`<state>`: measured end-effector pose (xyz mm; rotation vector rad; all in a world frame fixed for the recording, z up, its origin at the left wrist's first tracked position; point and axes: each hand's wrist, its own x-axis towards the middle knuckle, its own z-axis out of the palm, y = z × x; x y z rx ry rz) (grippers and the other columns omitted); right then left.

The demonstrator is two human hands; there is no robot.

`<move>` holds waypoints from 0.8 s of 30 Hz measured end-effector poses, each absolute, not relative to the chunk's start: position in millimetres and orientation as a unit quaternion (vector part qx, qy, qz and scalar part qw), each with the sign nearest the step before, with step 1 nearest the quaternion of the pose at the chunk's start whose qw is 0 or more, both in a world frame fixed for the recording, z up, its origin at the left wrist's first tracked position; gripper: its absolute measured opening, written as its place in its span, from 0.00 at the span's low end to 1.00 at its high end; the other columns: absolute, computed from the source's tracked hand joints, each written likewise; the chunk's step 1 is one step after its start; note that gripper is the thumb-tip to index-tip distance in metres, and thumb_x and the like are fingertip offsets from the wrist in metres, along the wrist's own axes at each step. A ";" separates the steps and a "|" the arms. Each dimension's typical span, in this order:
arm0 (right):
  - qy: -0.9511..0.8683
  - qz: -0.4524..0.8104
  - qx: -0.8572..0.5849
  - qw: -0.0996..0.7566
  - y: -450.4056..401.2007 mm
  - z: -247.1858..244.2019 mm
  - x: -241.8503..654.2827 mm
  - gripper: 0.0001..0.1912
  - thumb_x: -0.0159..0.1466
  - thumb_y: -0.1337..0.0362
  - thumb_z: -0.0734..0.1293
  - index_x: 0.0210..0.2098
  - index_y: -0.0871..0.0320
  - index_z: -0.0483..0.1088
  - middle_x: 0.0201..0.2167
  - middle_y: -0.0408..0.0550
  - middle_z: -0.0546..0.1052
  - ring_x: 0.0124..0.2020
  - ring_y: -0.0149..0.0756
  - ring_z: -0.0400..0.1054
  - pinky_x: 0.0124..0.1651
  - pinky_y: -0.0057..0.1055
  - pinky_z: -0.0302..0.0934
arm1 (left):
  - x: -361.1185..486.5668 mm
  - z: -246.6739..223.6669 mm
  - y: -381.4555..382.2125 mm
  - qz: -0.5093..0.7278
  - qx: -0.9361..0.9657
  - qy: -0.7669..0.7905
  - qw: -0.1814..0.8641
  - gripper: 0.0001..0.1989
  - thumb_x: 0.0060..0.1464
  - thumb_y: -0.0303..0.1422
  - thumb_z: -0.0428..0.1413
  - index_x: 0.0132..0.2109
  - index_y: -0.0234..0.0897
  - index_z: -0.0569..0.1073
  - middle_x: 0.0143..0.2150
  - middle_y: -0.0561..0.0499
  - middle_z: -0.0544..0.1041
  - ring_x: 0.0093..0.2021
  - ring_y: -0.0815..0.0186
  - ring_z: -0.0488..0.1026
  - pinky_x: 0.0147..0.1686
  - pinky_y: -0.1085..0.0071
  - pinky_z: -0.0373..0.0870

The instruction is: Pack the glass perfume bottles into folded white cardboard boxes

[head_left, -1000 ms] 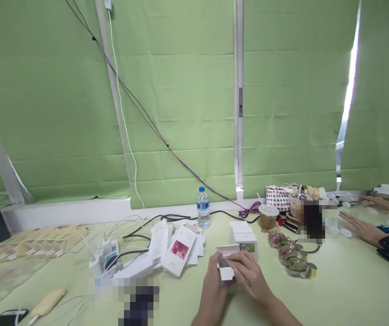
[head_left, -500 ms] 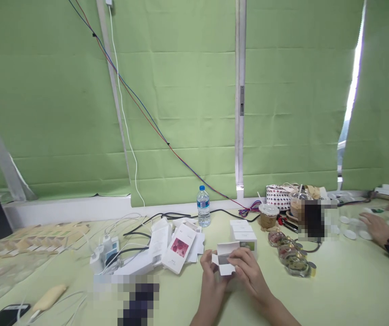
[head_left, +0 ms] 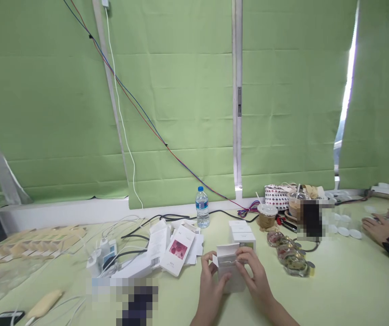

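A small white carton (head_left: 232, 280) is between my two hands, low in the middle of the view, with its top flap (head_left: 227, 250) raised. My left hand (head_left: 211, 284) grips the carton's left side, thumb across the front face. On the right side, the fingers of my right hand (head_left: 253, 270) hold the upper edge near the opening. What is inside the carton cannot be made out. Just behind my hands stand similar white cartons (head_left: 244, 236) in a row.
Left of my hands lie flat white boxes (head_left: 177, 251) with a red picture, beside cables and chargers (head_left: 96, 261). A water bottle (head_left: 202, 208) stands behind. Several clear packs of dried flowers (head_left: 295, 263) lie right, near drink cups (head_left: 267, 217). Another person's hand (head_left: 377, 228) is far right.
The carton has tipped so its front face shows, and the front flap no longer sticks out. My left thumb now lies across the face. The other person's hands shifted slightly.
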<state>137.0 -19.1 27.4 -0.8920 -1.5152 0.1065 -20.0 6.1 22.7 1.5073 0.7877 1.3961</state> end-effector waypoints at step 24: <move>-0.658 0.067 -0.419 0.622 -17.5 26.6 140.4 0.12 0.67 0.63 0.59 0.37 0.53 0.75 0.44 0.52 0.65 0.48 0.44 0.64 0.50 0.40 0.63 | -22.5 12.3 5.5 0.519 0.707 0.301 0.374 0.19 0.55 0.29 0.55 0.53 0.40 0.61 0.53 0.43 0.70 0.50 0.57 0.71 0.50 0.60 0.68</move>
